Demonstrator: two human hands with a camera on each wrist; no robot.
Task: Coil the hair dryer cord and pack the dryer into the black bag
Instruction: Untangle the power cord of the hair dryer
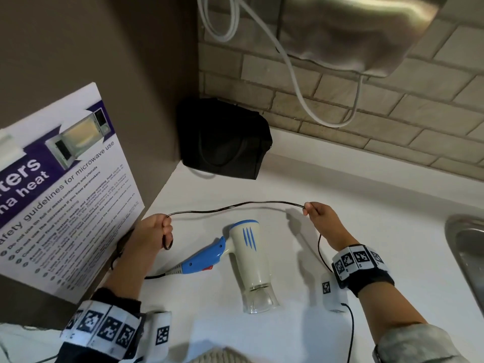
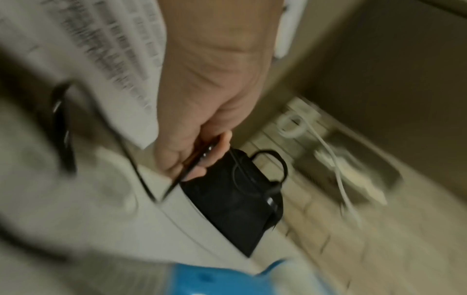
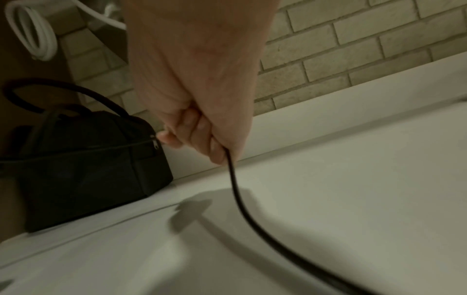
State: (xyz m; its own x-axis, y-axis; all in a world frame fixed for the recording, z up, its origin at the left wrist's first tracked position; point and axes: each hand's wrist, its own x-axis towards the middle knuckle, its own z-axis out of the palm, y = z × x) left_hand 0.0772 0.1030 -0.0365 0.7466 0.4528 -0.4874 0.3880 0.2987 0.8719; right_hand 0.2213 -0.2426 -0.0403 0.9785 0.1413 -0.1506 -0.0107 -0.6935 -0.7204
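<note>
A white and blue hair dryer (image 1: 246, 260) lies on the white counter (image 1: 379, 231) between my hands, nozzle toward me. Its thin black cord (image 1: 235, 206) stretches in the air from my left hand (image 1: 157, 235) to my right hand (image 1: 318, 216). My left hand (image 2: 202, 151) grips cord loops in its curled fingers. My right hand (image 3: 199, 131) pinches the cord (image 3: 240, 199), which trails down past the wrist. The black bag (image 1: 225, 140) stands in the far corner behind the dryer; the wrist views show the bag (image 2: 237, 199) (image 3: 83, 163) with handles up.
A microwave safety poster (image 1: 65, 195) leans on the wall close to my left hand. A steel sink (image 1: 468, 255) edges the counter at right. A white cable (image 1: 301, 82) hangs on the brick wall (image 1: 366, 106) below a metal dispenser (image 1: 348, 30).
</note>
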